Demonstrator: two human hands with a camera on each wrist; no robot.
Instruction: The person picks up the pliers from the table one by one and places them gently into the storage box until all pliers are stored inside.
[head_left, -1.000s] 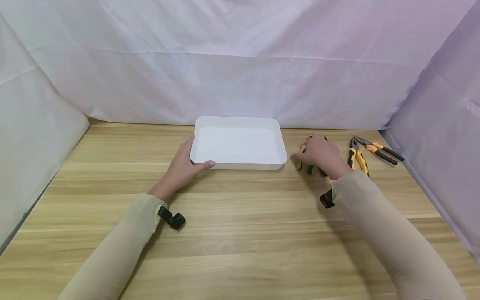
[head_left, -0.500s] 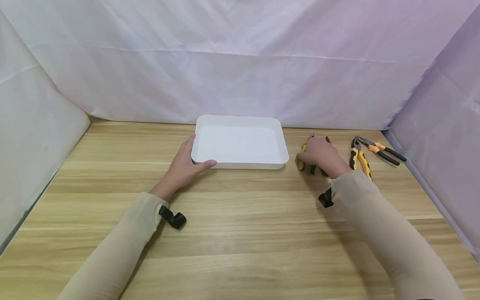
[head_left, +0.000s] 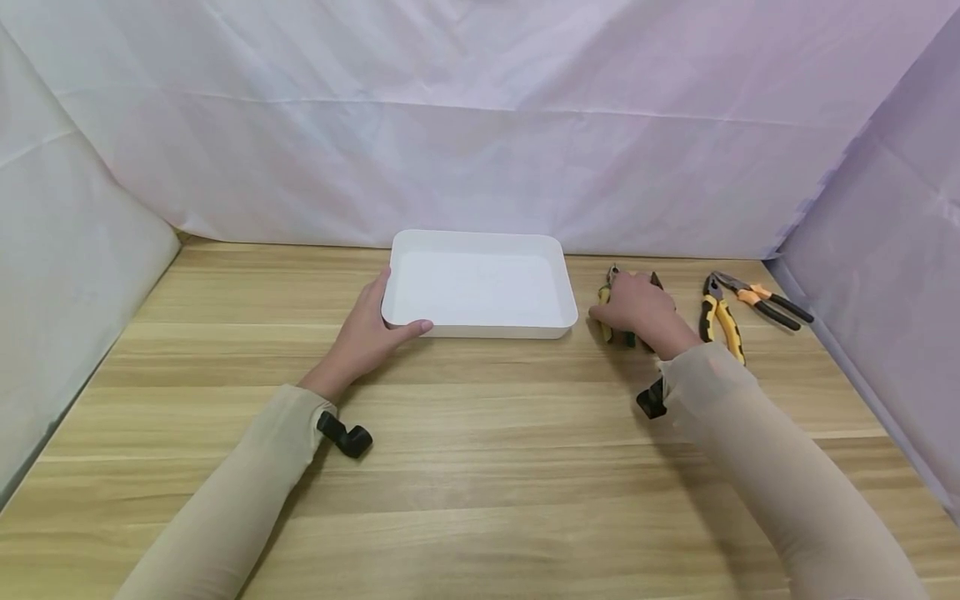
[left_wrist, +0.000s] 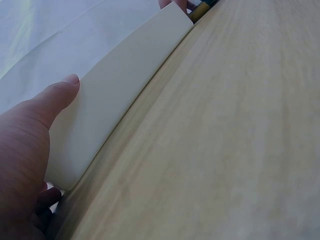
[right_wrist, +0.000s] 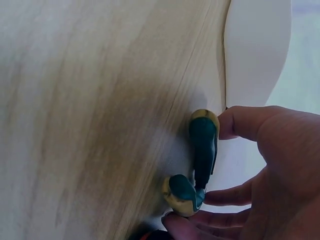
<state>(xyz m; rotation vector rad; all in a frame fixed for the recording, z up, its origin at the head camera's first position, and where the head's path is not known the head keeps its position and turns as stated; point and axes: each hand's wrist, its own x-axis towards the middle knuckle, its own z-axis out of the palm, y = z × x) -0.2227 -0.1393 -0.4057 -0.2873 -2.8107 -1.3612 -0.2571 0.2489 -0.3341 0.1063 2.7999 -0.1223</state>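
Note:
A shallow white tray (head_left: 480,287) lies near the back of the table, and my left hand (head_left: 362,335) grips its near left corner. The thumb lies along the front wall in the left wrist view, with the fingers around the corner. My right hand (head_left: 637,307) is just right of the tray, holding pliers with green and yellow handles (right_wrist: 204,145). In the right wrist view the thumb is on one handle and the fingers are at the other; the handles stand spread apart. From the head, the hand covers most of these pliers, leaving the metal tip and a yellow handle showing.
Beside the right hand, another tool's dark tip (head_left: 656,280) shows, mostly hidden. Farther right lie yellow-and-black pliers (head_left: 720,317) and orange-and-black pliers (head_left: 761,300), their heads close together. White cloth (head_left: 480,167) hangs behind the wood-grain table (head_left: 480,467) and at both sides.
The head of the green-and-yellow pliers has swung slightly left under my right hand, which has shifted only a little. My left hand and the tray stay put.

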